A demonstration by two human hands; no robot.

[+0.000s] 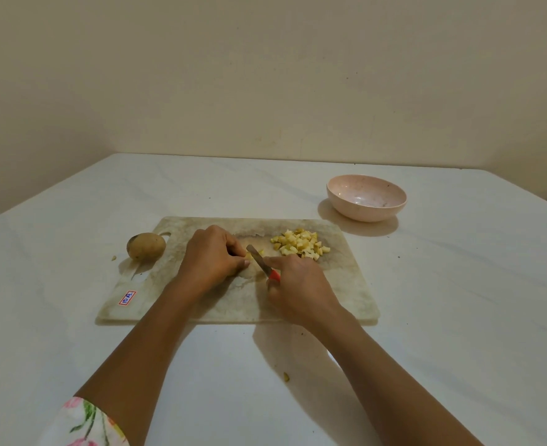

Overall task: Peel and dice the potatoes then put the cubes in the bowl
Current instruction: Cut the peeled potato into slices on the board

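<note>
A worn pale cutting board (346,284) lies on the white table. My left hand (212,257) curls over a small piece of peeled potato (255,254) at the board's middle, mostly hiding it. My right hand (297,286) grips a red-handled knife (260,260), forefinger along the blade, which rests against that piece. A heap of yellow potato cubes (299,245) sits on the board's far right part. One whole unpeeled potato (146,246) lies off the board's far left corner. The pink bowl (366,197) stands empty beyond the board to the right.
A scrap of potato (286,377) lies on the table near my right forearm, and a tiny bit (113,258) sits left of the whole potato. A red and blue sticker (127,298) marks the board's near left corner. A beige wall backs the table.
</note>
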